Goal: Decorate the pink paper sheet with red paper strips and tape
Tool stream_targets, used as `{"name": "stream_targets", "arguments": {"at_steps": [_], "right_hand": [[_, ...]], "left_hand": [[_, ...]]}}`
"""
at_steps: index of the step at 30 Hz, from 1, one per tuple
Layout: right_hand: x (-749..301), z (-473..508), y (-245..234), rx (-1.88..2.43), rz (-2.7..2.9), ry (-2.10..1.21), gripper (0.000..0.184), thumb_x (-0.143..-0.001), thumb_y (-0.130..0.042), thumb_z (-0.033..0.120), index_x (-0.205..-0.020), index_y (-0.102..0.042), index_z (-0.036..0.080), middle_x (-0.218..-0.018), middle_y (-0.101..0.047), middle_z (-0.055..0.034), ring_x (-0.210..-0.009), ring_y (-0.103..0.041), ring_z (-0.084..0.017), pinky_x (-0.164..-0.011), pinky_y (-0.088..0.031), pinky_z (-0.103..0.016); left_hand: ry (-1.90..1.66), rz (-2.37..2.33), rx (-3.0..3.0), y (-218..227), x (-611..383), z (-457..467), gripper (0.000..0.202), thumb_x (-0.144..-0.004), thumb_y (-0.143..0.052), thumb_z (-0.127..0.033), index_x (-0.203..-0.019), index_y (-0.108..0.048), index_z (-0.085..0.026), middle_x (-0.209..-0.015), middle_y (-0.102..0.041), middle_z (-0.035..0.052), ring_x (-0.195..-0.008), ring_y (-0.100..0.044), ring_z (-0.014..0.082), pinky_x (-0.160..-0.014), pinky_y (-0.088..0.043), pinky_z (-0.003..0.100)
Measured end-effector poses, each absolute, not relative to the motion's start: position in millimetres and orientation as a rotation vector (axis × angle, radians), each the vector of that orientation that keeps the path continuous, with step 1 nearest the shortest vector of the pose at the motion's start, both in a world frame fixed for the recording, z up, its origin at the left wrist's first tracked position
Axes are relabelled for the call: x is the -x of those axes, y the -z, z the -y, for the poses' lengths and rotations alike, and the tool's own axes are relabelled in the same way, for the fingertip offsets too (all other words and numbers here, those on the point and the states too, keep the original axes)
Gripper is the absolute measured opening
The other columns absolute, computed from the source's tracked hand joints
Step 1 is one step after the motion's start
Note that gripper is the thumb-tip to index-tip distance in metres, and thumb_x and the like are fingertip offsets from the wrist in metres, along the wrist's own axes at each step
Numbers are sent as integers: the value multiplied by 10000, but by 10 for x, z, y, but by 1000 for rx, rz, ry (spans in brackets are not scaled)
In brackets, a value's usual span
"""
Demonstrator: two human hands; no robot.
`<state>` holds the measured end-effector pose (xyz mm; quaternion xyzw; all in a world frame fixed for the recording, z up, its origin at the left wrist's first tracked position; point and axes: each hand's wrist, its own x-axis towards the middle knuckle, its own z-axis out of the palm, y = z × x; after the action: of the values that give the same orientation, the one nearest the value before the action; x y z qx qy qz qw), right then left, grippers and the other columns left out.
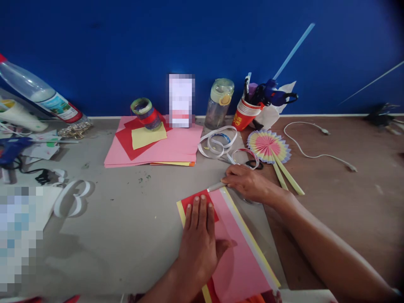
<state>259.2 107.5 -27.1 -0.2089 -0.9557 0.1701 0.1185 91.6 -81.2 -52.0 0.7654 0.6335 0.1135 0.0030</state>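
My left hand [198,235] lies flat on layered paper, fingers stretched forward over a red sheet [217,213]. Beside the red is a pink sheet [243,252], with a yellow sheet [180,208] showing past the edges. A pale, tape-like strip [248,235] runs along the pink sheet's right side. At the far edge, my right hand [241,181] is closed in a pinch on a narrow grey piece [216,186] with a whitish end; its kind is unclear. Just beyond that hand lie scissors [255,164], partly hidden, and a tape roll [244,155].
At the back stand a pink paper stack [151,153], a wrapped jar [147,113], a blurred-out upright screen [182,101], a clear bottle [219,103] and red cups [244,111] of tools. A pleated paper fan [268,146] and cable [303,147] lie right; a glue gun [14,149] lies left.
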Motion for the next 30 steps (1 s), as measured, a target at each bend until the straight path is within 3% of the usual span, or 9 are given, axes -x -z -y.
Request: {"name": "stream_targets", "arguments": {"at_steps": [18, 30], "right_hand": [[-2654, -1166, 303, 555, 2727, -603, 209, -882, -492, 126, -965, -680, 165, -850, -560, -79, -793, -540, -187, -719, -451, -309], [-2590, -1062, 374, 580, 2734, -558, 196, -913, -479, 167, -998, -655, 173, -909, -570, -86, -832, -548, -189, -770, -439, -342]], "left_hand": [[-343, -1953, -2457, 556, -869, 843, 877, -828, -349, -721, -1353, -419, -22, -1463, -362, 248, -1380, -292, 385, -1069, -328, 520], [-332, -1729, -2543, 536, -655, 798, 912, -816, -313, -740, -1399, -364, -40, -1485, -327, 235, -1407, -247, 352, -1109, -277, 501]]}}
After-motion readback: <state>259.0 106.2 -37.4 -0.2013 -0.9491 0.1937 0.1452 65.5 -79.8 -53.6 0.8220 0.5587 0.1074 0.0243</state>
